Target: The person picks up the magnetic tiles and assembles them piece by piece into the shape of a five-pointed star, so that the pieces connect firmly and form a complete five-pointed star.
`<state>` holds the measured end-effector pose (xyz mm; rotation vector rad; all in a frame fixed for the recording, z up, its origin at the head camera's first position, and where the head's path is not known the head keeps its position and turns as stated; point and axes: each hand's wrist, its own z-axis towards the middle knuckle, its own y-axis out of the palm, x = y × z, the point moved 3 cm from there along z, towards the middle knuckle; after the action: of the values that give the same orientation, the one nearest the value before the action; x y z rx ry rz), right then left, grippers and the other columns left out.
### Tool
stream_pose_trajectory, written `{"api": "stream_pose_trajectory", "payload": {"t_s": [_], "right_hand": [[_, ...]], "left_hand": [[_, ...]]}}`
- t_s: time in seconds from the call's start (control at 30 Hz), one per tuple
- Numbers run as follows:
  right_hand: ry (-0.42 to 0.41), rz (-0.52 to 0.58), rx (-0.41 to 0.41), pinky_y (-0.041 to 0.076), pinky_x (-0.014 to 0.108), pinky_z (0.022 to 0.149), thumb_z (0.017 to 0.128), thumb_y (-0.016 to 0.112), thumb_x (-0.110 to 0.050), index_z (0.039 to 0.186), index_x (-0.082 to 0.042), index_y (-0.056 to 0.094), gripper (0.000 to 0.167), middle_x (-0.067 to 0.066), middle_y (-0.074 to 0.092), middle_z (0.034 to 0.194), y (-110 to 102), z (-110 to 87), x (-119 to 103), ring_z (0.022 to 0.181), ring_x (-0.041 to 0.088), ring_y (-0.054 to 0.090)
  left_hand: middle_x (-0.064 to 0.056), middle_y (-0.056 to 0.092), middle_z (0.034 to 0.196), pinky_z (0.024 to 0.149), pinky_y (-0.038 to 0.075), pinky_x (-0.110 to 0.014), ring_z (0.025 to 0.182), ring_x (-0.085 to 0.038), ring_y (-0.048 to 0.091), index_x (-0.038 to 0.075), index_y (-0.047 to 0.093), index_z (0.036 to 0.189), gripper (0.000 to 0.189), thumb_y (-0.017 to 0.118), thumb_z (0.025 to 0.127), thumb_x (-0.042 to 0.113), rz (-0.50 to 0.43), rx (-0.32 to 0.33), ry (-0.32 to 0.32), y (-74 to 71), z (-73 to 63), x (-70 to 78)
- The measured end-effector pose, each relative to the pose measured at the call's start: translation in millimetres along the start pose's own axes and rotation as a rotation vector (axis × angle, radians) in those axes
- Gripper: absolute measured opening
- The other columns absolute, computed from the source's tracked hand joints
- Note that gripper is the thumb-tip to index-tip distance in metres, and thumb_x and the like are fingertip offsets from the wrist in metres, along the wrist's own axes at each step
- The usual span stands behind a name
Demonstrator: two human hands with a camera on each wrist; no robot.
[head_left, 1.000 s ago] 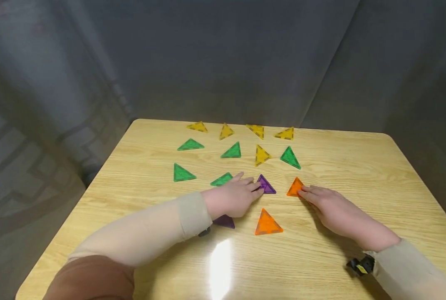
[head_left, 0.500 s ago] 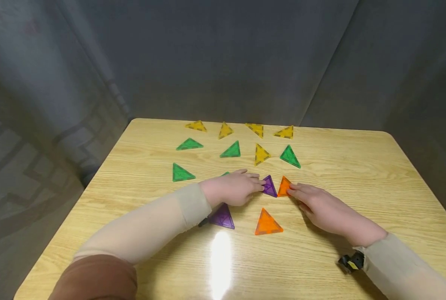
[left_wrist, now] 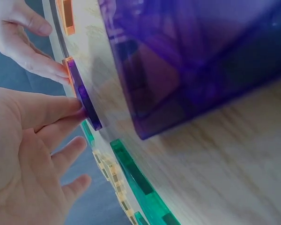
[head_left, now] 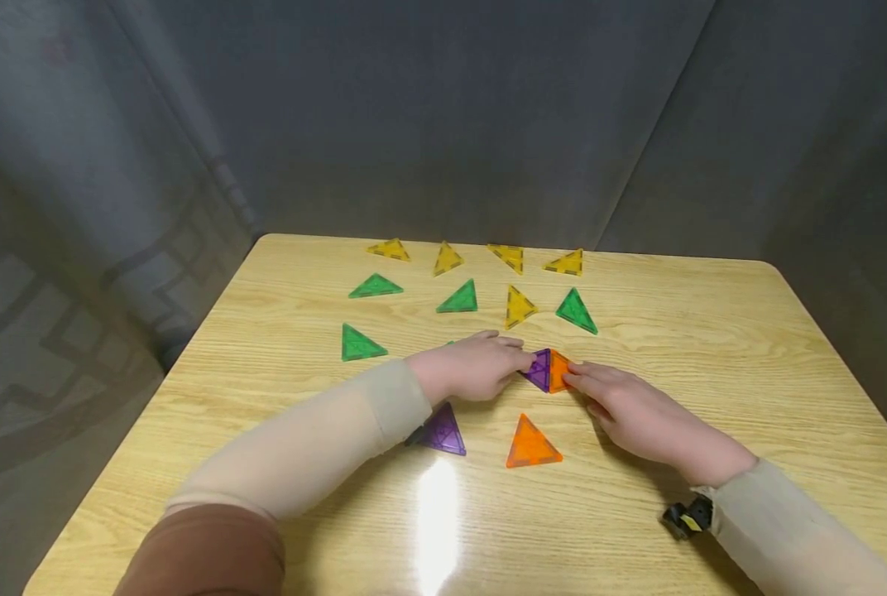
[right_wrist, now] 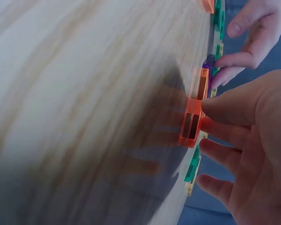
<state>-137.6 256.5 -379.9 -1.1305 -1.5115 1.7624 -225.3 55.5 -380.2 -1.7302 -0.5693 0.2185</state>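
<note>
A purple triangular magnetic tile (head_left: 539,370) and an orange triangular tile (head_left: 558,372) lie flat, edge against edge, mid-table. My left hand (head_left: 481,366) touches the purple tile from the left with its fingertips, the fingers mostly straight; the left wrist view shows this hand (left_wrist: 33,140) with the other fingers spread. From the right, my right hand (head_left: 630,411) presses the orange tile with extended fingertips. The right wrist view shows thumb and finger against that orange tile (right_wrist: 194,108). A second purple tile (head_left: 442,430) lies below my left wrist, a second orange tile (head_left: 533,444) nearer me.
Several green triangles (head_left: 361,343) and several yellow triangles (head_left: 520,307) lie scattered toward the far side of the wooden table (head_left: 711,331). One green tile is mostly hidden behind my left hand. Grey curtains (head_left: 443,124) hang behind the table.
My left hand has pushed the purple tile right, and my right hand has slid the orange tile left. The gap between them has closed and their edges now meet.
</note>
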Motion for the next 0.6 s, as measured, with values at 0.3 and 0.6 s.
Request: {"api": "stream_pose_trajectory", "payload": {"t_s": [0.3, 0.6], "right_hand": [[0.006, -0.04, -0.004, 0.029, 0.064, 0.109, 0.094, 0.065, -0.005, 0.141, -0.006, 0.054, 0.049, 0.015, 0.048, 0.146, -2, -4.0, -12, 0.135, 0.037, 0.041], [-0.19, 0.002, -0.072, 0.033, 0.056, 0.11, 0.098, 0.058, -0.008, 0.145, -0.017, 0.053, 0.048, 0.0, 0.045, 0.15, 9, -22.4, -70, 0.139, 0.026, 0.039]], "left_hand": [[0.011, 0.031, 0.157, 0.12, 0.013, -0.045, 0.147, -0.017, 0.021, 0.029, 0.039, 0.152, 0.045, 0.039, 0.107, 0.025, 0.043, -0.044, -0.011, 1.8, -0.1, 0.4], [0.012, 0.029, 0.158, 0.12, 0.013, -0.047, 0.147, -0.019, 0.019, 0.032, 0.041, 0.151, 0.044, 0.038, 0.108, 0.025, 0.061, -0.068, -0.03, -0.8, -1.1, 2.9]]}}
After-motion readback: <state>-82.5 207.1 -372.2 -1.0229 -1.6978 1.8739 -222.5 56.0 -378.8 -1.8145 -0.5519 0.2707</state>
